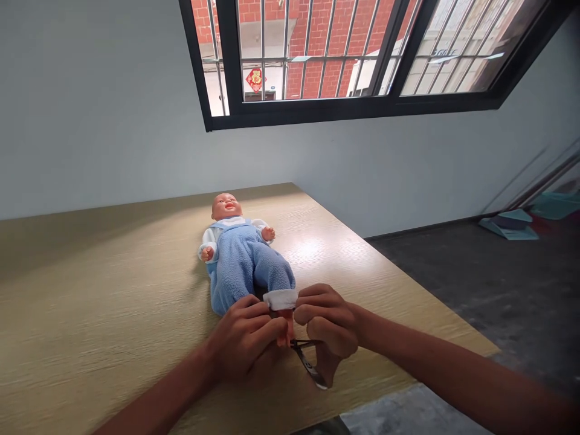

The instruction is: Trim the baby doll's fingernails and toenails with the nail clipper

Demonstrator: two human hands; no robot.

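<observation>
Count 1 doll (pixel 235 254), on its back on 1 pale wood-grain table (pixel 113 302), head toward the wall (pixel 99 109), legs toward the person. On it, see 1 bare head, 2 white sleeves, 2 small doll hands and 1 light-blue fleecy outfit over 2 legs. Make out just 1 white cuff (pixel 281 299), around the leg nearer the table's right edge, with 1 bare foot (pixel 284 335) below.

Hold the foot with the left hand (pixel 249 332): fingers curled, grip narrow, thumb pressed against the foot, knuckles just beside the cuff. Grip 1 metal tool, apparently nail clippers (pixel 309 364), in the right hand (pixel 328 320), with 2 arms spread in a V and the joined end at the foot. Cannot tell for certain about contact there. See the upper fingers of the same hand bent at the right end of the cuff.

Beyond the table, note 1 window (pixel 312 110) with a black frame, more than 10 upright metal bars (pixel 306 36) and, past them, 1 red diamond-shaped decoration (pixel 256 79). On the dark floor (pixel 435 260) at right, spot 1 pale-blue dustpan-like object (pixel 510 226), with blurred items behind, too unclear to count.
</observation>
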